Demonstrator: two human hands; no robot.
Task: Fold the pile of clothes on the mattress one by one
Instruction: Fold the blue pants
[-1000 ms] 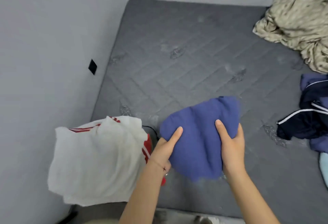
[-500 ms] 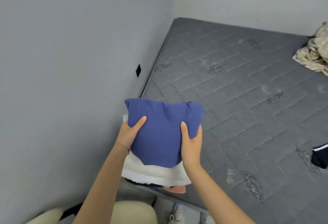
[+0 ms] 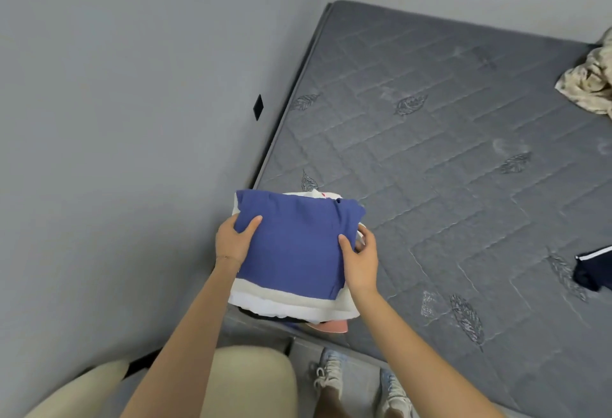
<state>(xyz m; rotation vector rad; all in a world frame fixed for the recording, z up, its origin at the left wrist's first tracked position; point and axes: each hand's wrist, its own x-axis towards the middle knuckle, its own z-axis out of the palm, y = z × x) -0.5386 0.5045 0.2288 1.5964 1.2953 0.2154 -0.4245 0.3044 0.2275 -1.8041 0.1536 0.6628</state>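
A folded blue garment (image 3: 294, 245) lies on top of a stack of folded clothes (image 3: 288, 305) at the near left corner of the grey mattress (image 3: 447, 185). My left hand (image 3: 233, 242) grips its left edge, thumb on top. My right hand (image 3: 359, 260) holds its right edge, thumb on top and fingers under the cloth. A white folded piece shows just beneath the blue one, with dark and pink layers lower in the stack. Unfolded clothes remain at the right: a beige patterned piece (image 3: 589, 86) and a navy item with a white stripe (image 3: 594, 270).
A grey wall (image 3: 132, 119) runs close along the mattress's left side, with a small black square (image 3: 258, 107) on it. My knee and shoes (image 3: 357, 384) stand on the floor at the mattress's near edge. The middle of the mattress is bare quilted fabric.
Both hands carried the folded blue garment left from the mattress's middle onto the white-topped stack in the corner. The view swung left, pushing the unfolded clothes to the right edge.
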